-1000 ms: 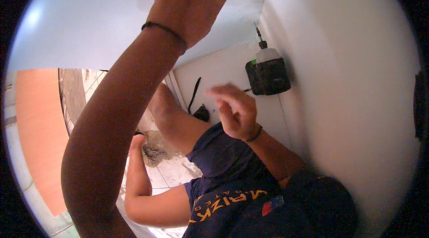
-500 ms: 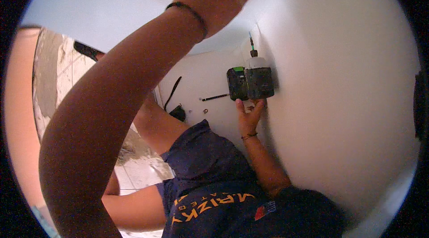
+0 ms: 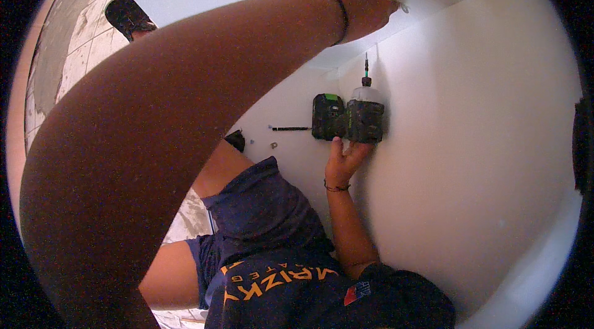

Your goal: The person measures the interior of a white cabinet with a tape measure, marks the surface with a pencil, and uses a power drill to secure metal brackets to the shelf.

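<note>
My left arm crosses the view from the lower left, a dark band round its wrist. My left hand (image 3: 362, 4) is closed near the white panel at the top, pinching a small shiny metal piece (image 3: 403, 7) whose exact kind is too blurred to tell. My right hand (image 3: 346, 163) grips a black and green cordless drill (image 3: 365, 120) from below, its fingers partly hidden behind the tool. A slim bit (image 3: 366, 66) with a green section points up from the drill's chuck, close to where two white panels meet.
Left of the drill lie a thin black rod (image 3: 291, 128), a small metal bracket (image 3: 274, 145) and a dark pouch-like object (image 3: 236, 140). A white wall (image 3: 470, 143) rises close on the right. My legs stretch left, over tiled floor (image 3: 93, 51); a foot in a black shoe (image 3: 127, 17) shows.
The view has turned a little. My left hand appears farther right, still pinching the metal piece. The drill stays in my right hand, hardly shifted. More of the shoe shows.
</note>
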Tool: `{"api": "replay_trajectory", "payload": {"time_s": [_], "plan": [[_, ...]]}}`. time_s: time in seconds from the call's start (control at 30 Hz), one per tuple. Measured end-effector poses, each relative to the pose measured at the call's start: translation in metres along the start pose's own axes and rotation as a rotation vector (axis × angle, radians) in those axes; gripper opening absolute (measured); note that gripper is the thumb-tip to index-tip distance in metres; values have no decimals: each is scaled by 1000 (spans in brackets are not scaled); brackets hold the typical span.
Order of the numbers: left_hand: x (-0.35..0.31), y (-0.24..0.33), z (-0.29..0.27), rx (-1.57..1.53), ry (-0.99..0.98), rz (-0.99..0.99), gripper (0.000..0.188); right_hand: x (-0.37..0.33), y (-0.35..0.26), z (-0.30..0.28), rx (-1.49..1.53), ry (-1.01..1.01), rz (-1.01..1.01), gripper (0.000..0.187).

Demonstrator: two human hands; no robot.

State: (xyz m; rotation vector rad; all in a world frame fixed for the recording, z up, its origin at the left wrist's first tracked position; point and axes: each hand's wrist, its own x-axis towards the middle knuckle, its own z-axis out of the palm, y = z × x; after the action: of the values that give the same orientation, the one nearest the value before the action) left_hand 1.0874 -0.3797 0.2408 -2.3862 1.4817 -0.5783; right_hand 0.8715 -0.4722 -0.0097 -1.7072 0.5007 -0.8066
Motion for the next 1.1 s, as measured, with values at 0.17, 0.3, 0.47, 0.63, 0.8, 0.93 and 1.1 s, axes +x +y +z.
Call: {"api": "replay_trajectory", "payload": {"time_s": [0.17, 0.3, 0.47, 0.63, 0.8, 0.93, 1.1], "plan": [[18, 4, 15, -139, 12, -26, 34, 8, -45, -5, -28, 126, -206, 68], [14, 1, 1, -114, -53, -36, 33, 35, -104, -13, -155, 97, -605, 57], [11, -6, 17, -153, 123, -6, 32, 125, -179, 13, 13, 50, -51, 26], [11, 1, 0, -58, 49, -19, 29, 180, -191, 36, 57, -78, -72, 16], [11, -4, 13, -139, 172, -37, 23, 189, -177, 52, -24, -157, -40, 15], [6, 0, 7, -158, 179, -68, 16, 197, -168, 60, 123, -115, -28, 14], [9, 1, 11, -158, 192, -100, 14, 202, -165, 63, 124, -90, -69, 14]]}}
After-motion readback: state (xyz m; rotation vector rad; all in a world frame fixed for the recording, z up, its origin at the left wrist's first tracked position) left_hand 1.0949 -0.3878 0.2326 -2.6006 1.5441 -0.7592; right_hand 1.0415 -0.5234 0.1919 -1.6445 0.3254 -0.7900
